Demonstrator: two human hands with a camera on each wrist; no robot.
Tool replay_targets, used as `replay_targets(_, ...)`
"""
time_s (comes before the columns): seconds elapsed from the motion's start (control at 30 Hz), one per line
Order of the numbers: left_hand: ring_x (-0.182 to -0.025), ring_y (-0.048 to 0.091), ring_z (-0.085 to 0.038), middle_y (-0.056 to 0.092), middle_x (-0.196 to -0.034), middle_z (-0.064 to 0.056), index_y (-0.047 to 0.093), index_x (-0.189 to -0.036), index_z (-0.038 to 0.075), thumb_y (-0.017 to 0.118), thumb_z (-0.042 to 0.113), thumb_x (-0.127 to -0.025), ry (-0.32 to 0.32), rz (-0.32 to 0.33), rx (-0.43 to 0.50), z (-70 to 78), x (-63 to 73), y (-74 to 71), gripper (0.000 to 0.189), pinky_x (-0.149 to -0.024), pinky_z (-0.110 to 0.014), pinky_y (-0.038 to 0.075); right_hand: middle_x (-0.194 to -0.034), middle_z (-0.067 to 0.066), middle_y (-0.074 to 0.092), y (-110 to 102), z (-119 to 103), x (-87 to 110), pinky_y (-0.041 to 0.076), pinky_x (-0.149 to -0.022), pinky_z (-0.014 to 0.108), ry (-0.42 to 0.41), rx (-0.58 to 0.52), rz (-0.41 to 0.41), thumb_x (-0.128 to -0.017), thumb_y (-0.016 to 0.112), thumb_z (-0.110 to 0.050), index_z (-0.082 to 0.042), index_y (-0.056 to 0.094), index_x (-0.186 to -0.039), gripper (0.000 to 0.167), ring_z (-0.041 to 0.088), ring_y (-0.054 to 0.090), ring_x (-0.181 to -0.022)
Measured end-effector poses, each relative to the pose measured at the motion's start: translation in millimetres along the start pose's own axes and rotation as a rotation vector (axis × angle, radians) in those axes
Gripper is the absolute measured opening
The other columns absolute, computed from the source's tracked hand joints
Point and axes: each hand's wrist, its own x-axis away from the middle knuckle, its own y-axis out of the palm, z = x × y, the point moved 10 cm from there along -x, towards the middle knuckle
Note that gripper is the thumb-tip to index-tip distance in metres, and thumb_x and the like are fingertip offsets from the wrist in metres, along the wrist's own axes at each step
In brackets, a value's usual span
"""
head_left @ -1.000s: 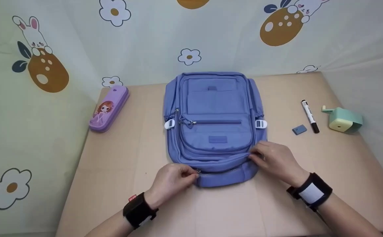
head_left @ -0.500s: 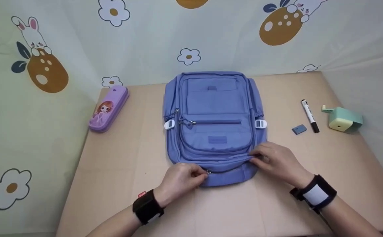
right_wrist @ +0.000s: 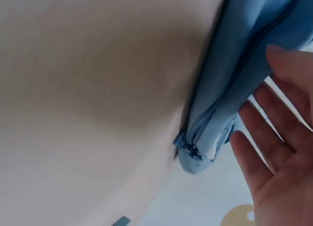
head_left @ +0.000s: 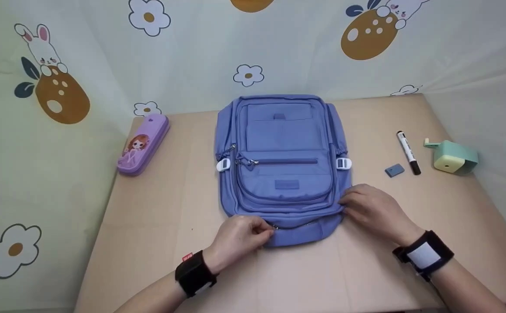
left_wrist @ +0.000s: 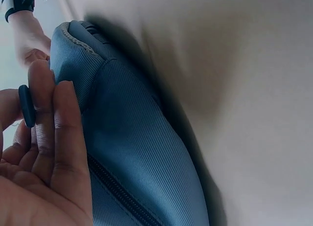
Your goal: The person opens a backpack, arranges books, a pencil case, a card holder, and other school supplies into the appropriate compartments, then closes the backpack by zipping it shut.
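**ALIGNMENT CHECK: DIRECTION OF PULL**

The backpack (head_left: 285,134) lies front panel up, directly ahead of me, its long axis pointing away; its near edge sits between my two hands. My left hand (head_left: 239,237) is at that edge, close to its middle; thumb and finger pinch a small pull tab (left_wrist: 27,106), with no free gap between them. Reference line: from this pinch the zipper (head_left: 309,224) extends to my right, following the curved edge and rising slightly away from me; its teeth appear parted on that side; I judge any further pull depends on keeping to this curve. My right hand (head_left: 372,213) is nearer the line's far end; thumb and fingers stand slightly apart at the bag's near right corner, the thumb touching fabric; I cannot tell whether they grip it.
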Motion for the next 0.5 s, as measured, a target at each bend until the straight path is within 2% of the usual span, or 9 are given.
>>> replay_targets(0.13,-0.06,0.056,0.009,0.072,-0.076,0.013,0.081,-0.086,0.016,0.079,0.016,-0.089,-0.001,0.001,0.009,0.0,0.5,1.0,0.004,-0.056,-0.013,0.047,-0.099,-0.002,0.072,2.4,-2.7,-0.8,0.056,-0.082,0.033,-0.037,0.034,0.036,-0.076,0.085,-0.001,-0.013,0.076,-0.099,0.027,0.017,0.068,-0.096)
replay_targets(0.33,-0.059,0.056,0.009,0.072,-0.075,0.012,0.081,-0.087,0.015,0.078,0.016,-0.09,-0.016,-0.025,0.015,4.8,-2.5,6.4,0.005,-0.056,-0.013,0.047,-0.094,-0.003,0.073,4.1,-3.0,-4.4,0.059,-0.073,0.033,-0.014,0.051,0.047,-0.079,0.085,-0.004,-0.015,0.076,-0.097,0.022,0.015,0.07,-0.089)
replay_targets(0.5,-0.061,0.057,0.009,0.073,-0.077,0.012,0.081,-0.088,0.015,0.076,0.017,-0.092,0.039,-0.05,-0.043,20.0,-11.3,16.2,0.006,-0.06,-0.012,0.048,-0.096,-0.003,0.075,3.1,-0.3,-8.5,0.059,-0.072,0.035,0.009,0.043,0.049,-0.08,0.085,-0.006,-0.015,0.077,-0.099,0.023,0.016,0.071,-0.09)
